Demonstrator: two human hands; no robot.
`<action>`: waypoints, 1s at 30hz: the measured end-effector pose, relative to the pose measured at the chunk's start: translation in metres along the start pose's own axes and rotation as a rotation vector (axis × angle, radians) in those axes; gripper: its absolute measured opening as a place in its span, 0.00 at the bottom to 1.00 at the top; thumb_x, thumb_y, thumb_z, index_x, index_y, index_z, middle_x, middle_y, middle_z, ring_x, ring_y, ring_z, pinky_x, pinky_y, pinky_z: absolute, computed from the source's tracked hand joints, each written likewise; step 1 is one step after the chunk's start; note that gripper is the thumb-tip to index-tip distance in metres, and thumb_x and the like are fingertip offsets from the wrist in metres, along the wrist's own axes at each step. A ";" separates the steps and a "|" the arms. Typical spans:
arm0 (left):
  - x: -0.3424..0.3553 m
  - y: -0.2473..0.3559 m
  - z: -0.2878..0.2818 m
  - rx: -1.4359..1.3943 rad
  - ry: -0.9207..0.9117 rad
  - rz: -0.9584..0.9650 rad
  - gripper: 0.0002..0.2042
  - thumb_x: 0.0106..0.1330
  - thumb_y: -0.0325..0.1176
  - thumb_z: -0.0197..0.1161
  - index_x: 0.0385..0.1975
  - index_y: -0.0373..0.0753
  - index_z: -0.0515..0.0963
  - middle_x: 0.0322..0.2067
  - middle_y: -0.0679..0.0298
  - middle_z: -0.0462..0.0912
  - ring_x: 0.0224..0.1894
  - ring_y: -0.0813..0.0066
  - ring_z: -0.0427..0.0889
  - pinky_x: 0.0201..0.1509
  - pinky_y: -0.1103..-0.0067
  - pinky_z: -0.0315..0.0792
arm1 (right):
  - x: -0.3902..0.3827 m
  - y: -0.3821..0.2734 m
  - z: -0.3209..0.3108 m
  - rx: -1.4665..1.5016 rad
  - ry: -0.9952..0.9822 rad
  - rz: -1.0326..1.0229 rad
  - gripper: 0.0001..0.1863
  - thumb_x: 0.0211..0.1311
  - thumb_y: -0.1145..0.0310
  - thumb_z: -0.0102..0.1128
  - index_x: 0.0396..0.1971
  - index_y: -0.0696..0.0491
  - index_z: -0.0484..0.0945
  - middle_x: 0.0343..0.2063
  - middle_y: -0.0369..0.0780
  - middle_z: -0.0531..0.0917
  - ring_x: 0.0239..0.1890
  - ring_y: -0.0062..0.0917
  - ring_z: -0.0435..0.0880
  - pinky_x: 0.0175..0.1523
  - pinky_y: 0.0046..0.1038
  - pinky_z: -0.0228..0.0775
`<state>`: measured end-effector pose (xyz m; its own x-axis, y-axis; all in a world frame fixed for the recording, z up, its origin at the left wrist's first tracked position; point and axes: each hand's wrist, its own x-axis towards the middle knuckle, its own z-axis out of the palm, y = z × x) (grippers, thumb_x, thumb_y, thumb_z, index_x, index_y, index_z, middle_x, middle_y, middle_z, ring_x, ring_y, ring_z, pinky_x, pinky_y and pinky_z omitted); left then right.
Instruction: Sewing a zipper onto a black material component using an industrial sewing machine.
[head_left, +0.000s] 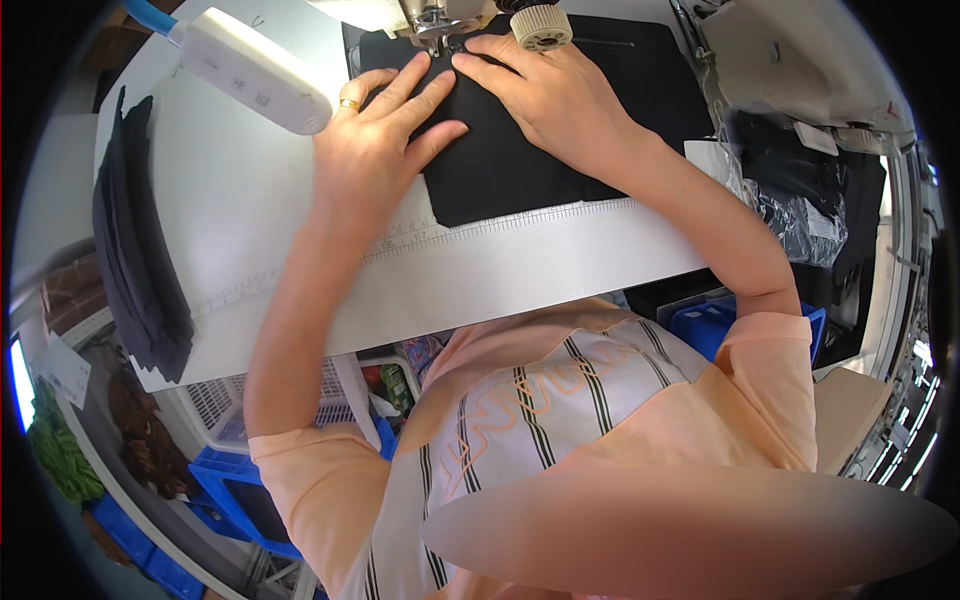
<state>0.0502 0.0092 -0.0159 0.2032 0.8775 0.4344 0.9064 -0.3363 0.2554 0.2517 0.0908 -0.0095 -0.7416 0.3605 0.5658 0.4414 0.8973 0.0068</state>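
Note:
A black fabric piece lies flat on the white table under a sewing machine's presser foot. My left hand rests palm down with fingers spread, its fingertips on the fabric just left of the foot, a gold ring on one finger. My right hand lies palm down on the fabric right of the foot, fingers stretched toward a small dark part at the needle area that I cannot make out. A ridged knob sits above my right fingers. A zipper-like strip shows on the fabric's upper part.
A white device on a blue cable hangs at upper left. Dark fabric strips lie along the left edge, above a printed ruler. Bagged dark items sit at right. White baskets and blue crates are below the table.

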 end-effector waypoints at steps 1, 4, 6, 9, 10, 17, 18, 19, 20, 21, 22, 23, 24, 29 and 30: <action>0.003 -0.001 0.001 -0.004 -0.002 -0.016 0.19 0.60 0.46 0.68 0.51 0.51 0.82 0.57 0.72 0.79 0.53 0.68 0.76 0.64 0.44 0.51 | 0.003 0.003 0.001 -0.009 -0.023 0.004 0.18 0.50 0.75 0.62 0.44 0.51 0.82 0.41 0.34 0.82 0.42 0.25 0.79 0.44 0.26 0.73; 0.006 -0.002 0.000 0.006 -0.014 -0.016 0.19 0.61 0.46 0.67 0.51 0.51 0.82 0.56 0.71 0.79 0.53 0.68 0.76 0.64 0.44 0.51 | 0.004 0.007 0.004 -0.021 -0.031 0.010 0.18 0.51 0.75 0.62 0.44 0.51 0.82 0.41 0.34 0.82 0.42 0.25 0.80 0.44 0.26 0.73; 0.006 0.000 -0.001 0.020 -0.020 -0.024 0.19 0.61 0.46 0.67 0.51 0.51 0.82 0.56 0.71 0.79 0.53 0.68 0.76 0.65 0.45 0.50 | 0.003 0.007 0.006 -0.023 -0.016 0.012 0.17 0.51 0.74 0.61 0.44 0.51 0.82 0.41 0.34 0.83 0.42 0.25 0.80 0.44 0.26 0.73; 0.006 -0.003 0.001 0.013 -0.006 -0.012 0.19 0.61 0.46 0.66 0.52 0.52 0.82 0.56 0.72 0.80 0.53 0.69 0.76 0.65 0.45 0.50 | 0.002 0.010 0.008 -0.027 0.010 0.004 0.17 0.52 0.74 0.61 0.44 0.50 0.82 0.41 0.33 0.83 0.42 0.25 0.80 0.44 0.27 0.73; 0.005 -0.003 0.001 0.014 -0.008 -0.013 0.19 0.61 0.46 0.66 0.52 0.52 0.82 0.56 0.72 0.80 0.53 0.69 0.76 0.65 0.45 0.50 | 0.001 0.011 0.008 0.003 0.021 0.008 0.16 0.53 0.73 0.61 0.44 0.49 0.82 0.42 0.33 0.83 0.43 0.25 0.80 0.44 0.27 0.73; 0.008 -0.003 0.001 0.080 0.138 0.117 0.17 0.55 0.43 0.72 0.43 0.46 0.85 0.49 0.68 0.84 0.46 0.67 0.80 0.44 0.74 0.77 | 0.007 0.007 -0.010 0.094 -0.048 0.014 0.12 0.57 0.72 0.57 0.39 0.61 0.80 0.37 0.45 0.83 0.42 0.36 0.80 0.49 0.32 0.72; 0.006 -0.003 0.001 0.081 0.130 0.109 0.17 0.55 0.43 0.72 0.44 0.46 0.85 0.49 0.69 0.84 0.46 0.68 0.80 0.47 0.73 0.75 | 0.006 0.008 -0.008 0.099 -0.051 0.016 0.12 0.57 0.72 0.57 0.39 0.61 0.80 0.37 0.45 0.83 0.42 0.36 0.80 0.49 0.32 0.72; 0.004 -0.001 0.003 0.105 0.101 0.066 0.17 0.56 0.45 0.70 0.45 0.47 0.85 0.50 0.70 0.83 0.48 0.69 0.79 0.54 0.65 0.69 | 0.004 0.010 -0.006 0.113 -0.040 0.013 0.12 0.57 0.72 0.58 0.38 0.61 0.80 0.36 0.45 0.83 0.41 0.35 0.80 0.49 0.31 0.71; 0.004 -0.001 0.003 0.103 0.097 0.066 0.17 0.56 0.45 0.70 0.45 0.47 0.85 0.50 0.70 0.83 0.48 0.69 0.79 0.54 0.65 0.69 | 0.003 0.011 -0.004 0.127 -0.030 0.011 0.12 0.56 0.71 0.59 0.38 0.60 0.81 0.35 0.44 0.83 0.39 0.34 0.79 0.49 0.31 0.71; 0.005 -0.002 0.002 0.133 0.091 0.082 0.17 0.57 0.45 0.70 0.45 0.49 0.85 0.50 0.70 0.82 0.48 0.70 0.78 0.57 0.61 0.65 | 0.002 0.011 -0.003 0.136 -0.027 0.016 0.12 0.56 0.71 0.59 0.39 0.61 0.80 0.37 0.45 0.83 0.41 0.34 0.80 0.50 0.31 0.71; 0.005 -0.002 0.000 0.167 0.086 0.097 0.17 0.57 0.46 0.69 0.46 0.51 0.84 0.50 0.71 0.81 0.49 0.71 0.78 0.60 0.56 0.61 | 0.002 0.012 -0.003 0.138 -0.026 0.018 0.12 0.56 0.71 0.59 0.39 0.61 0.80 0.37 0.45 0.83 0.41 0.34 0.80 0.50 0.31 0.71; 0.004 -0.003 0.001 0.149 0.101 0.091 0.17 0.58 0.47 0.68 0.47 0.54 0.84 0.48 0.71 0.81 0.47 0.71 0.79 0.61 0.51 0.57 | 0.002 0.014 -0.002 0.134 -0.003 0.003 0.12 0.57 0.71 0.59 0.39 0.62 0.80 0.38 0.45 0.83 0.42 0.34 0.80 0.51 0.31 0.71; 0.004 -0.003 0.001 0.150 0.098 0.091 0.17 0.58 0.47 0.68 0.47 0.54 0.84 0.48 0.71 0.81 0.47 0.71 0.79 0.61 0.51 0.57 | 0.001 0.015 -0.002 0.130 0.020 -0.012 0.12 0.57 0.71 0.59 0.39 0.62 0.80 0.39 0.45 0.83 0.43 0.34 0.80 0.51 0.31 0.71; 0.003 -0.004 -0.002 0.117 0.028 0.053 0.16 0.61 0.45 0.66 0.50 0.56 0.83 0.50 0.70 0.80 0.49 0.70 0.78 0.65 0.48 0.49 | 0.000 0.018 0.002 0.201 0.041 0.005 0.12 0.57 0.72 0.58 0.38 0.63 0.80 0.41 0.47 0.83 0.45 0.37 0.81 0.53 0.32 0.72; 0.003 -0.004 -0.003 0.102 -0.028 0.024 0.16 0.64 0.43 0.65 0.52 0.56 0.82 0.54 0.69 0.79 0.54 0.68 0.76 0.69 0.47 0.43 | 0.000 0.019 0.002 0.202 0.042 0.006 0.12 0.57 0.72 0.58 0.38 0.63 0.80 0.41 0.47 0.83 0.45 0.37 0.81 0.53 0.32 0.72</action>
<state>0.0463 0.0125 -0.0131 0.2341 0.8794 0.4145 0.9339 -0.3219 0.1555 0.2592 0.1082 -0.0116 -0.7160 0.3588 0.5989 0.3324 0.9296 -0.1595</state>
